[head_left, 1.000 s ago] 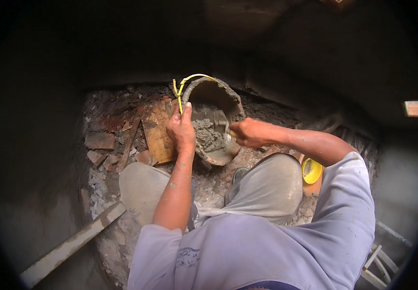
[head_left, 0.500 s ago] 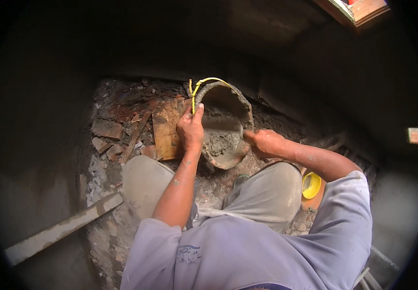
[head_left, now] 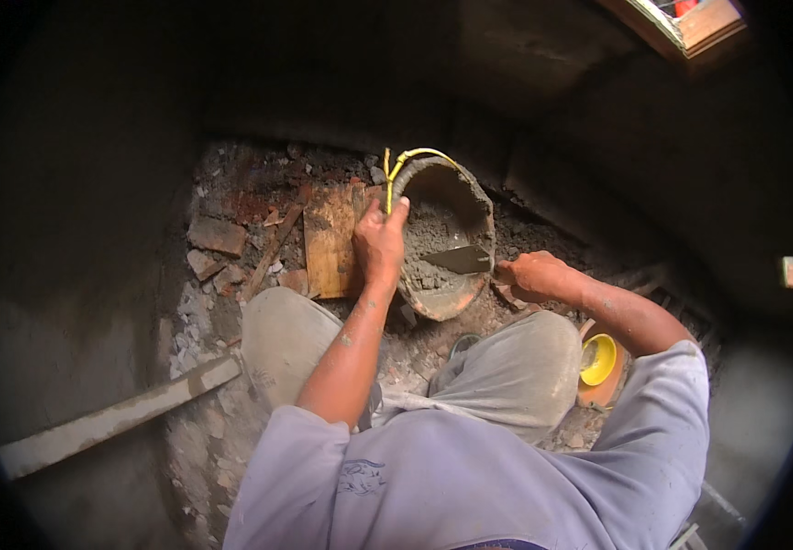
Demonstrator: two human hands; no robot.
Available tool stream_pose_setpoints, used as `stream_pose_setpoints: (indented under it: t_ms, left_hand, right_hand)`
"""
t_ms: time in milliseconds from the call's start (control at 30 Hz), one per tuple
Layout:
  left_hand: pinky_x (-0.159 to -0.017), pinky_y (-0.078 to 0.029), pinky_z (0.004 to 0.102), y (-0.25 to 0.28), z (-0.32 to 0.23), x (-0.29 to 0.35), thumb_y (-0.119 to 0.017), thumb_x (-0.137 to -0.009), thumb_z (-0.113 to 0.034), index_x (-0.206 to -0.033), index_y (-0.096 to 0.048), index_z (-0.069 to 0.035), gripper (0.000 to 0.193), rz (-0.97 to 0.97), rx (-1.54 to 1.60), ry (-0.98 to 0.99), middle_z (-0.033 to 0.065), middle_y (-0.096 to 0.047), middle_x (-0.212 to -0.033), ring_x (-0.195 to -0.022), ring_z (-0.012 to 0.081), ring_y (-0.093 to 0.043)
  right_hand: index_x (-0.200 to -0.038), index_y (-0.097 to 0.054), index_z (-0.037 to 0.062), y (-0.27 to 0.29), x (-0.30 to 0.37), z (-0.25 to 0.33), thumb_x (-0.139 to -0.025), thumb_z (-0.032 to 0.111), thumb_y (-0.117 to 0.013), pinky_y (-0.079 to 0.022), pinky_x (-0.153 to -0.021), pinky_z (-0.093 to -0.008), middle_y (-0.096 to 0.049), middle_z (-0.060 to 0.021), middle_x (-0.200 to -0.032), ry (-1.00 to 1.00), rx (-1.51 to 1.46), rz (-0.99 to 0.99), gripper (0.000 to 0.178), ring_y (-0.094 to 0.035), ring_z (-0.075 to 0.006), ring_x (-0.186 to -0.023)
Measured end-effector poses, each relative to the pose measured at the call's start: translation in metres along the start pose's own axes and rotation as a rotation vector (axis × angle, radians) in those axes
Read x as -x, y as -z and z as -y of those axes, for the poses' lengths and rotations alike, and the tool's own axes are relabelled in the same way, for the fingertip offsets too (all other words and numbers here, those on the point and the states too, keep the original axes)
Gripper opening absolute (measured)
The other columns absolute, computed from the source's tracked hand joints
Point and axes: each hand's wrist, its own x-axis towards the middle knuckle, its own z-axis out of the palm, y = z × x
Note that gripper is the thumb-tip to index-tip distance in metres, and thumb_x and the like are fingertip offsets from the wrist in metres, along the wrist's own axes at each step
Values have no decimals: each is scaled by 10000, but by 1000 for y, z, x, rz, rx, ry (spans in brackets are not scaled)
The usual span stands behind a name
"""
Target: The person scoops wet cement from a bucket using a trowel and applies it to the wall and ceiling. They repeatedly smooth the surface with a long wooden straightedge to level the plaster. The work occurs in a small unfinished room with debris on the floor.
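A bucket (head_left: 442, 302) crusted with mortar is tilted so that its mouth faces me. Grey wet mortar (head_left: 429, 240) lies inside it. My left hand (head_left: 381, 243) is closed on the bucket's left rim, thumb over the edge. Below the fingers hangs part of the wooden board behind it. My right hand (head_left: 536, 277), at the bucket's right side, is closed round the handle of a trowel. The flat blade of the trowel (head_left: 459, 258) reaches into the bucket over the mortar. A yellow cord handle (head_left: 424, 152) is tied at the bucket's upper rim.
A wooden board (head_left: 328, 243) lies left of the bucket, near broken bricks (head_left: 217, 236) and rubble. A long straight bar (head_left: 121, 417) rests at lower left. Beyond my right knee sits a yellow bowl (head_left: 599, 359). A dark wall (head_left: 341, 73) rises behind the bucket.
The trowel blade has turned and now shows as a narrow dark shape over the mortar. The whole scene has shifted slightly to the right; my left hand keeps its hold on the rim.
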Motion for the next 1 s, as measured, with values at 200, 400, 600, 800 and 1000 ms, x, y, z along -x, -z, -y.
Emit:
stream_pose_setpoints:
  t_ms: [200, 400, 600, 800, 1000]
  left_hand:
    - [-822, -439, 362, 5, -3, -2, -705, -746, -371, -726, -558, 105, 499, -2, -42, 12, 252, -643, -850, -832, 294, -615]
    - [-820, -436, 371, 10, -8, 2, -702, -757, -343, -693, -559, 86, 457, 29, -29, -22, 260, -643, -902, -864, 285, -615]
    - [-751, -448, 339, 7, -21, 5, -689, -777, -308, -931, -584, 106, 454, 25, -95, 27, 175, -616, -734, -756, 215, -588]
    - [-643, -443, 361, 17, -25, -1, -691, -753, -305, -824, -635, 77, 393, 121, -194, 105, 132, -576, -597, -598, 231, -553]
    - [-658, -470, 410, 29, -66, -8, -706, -700, -326, -720, -647, 50, 381, 358, -737, 112, 240, -632, -706, -702, 359, -634]
  right_hand:
    - [-1051, -482, 57, -12, 4, -29, -765, 153, -590, -490, -686, -470, -613, -199, -894, 67, -149, -517, 321, -600, -391, -826]
    - [-1069, -492, 75, -23, 15, -30, -775, 174, -602, -491, -692, -485, -624, -212, -854, -125, -130, -259, 330, -609, -400, -805]
    - [-1024, -524, 51, -31, 29, -23, -773, 168, -590, -472, -656, -475, -612, -227, -785, 21, -356, -318, 284, -601, -412, -761]
    - [-970, -521, 1, -34, 31, -48, -754, 178, -522, -448, -629, -435, -572, -238, -730, 22, -580, -556, 279, -590, -392, -690]
    - [-930, -522, -10, -31, 31, -52, -777, 198, -536, -451, -674, -477, -589, -243, -721, -53, -391, -329, 259, -592, -404, -739]
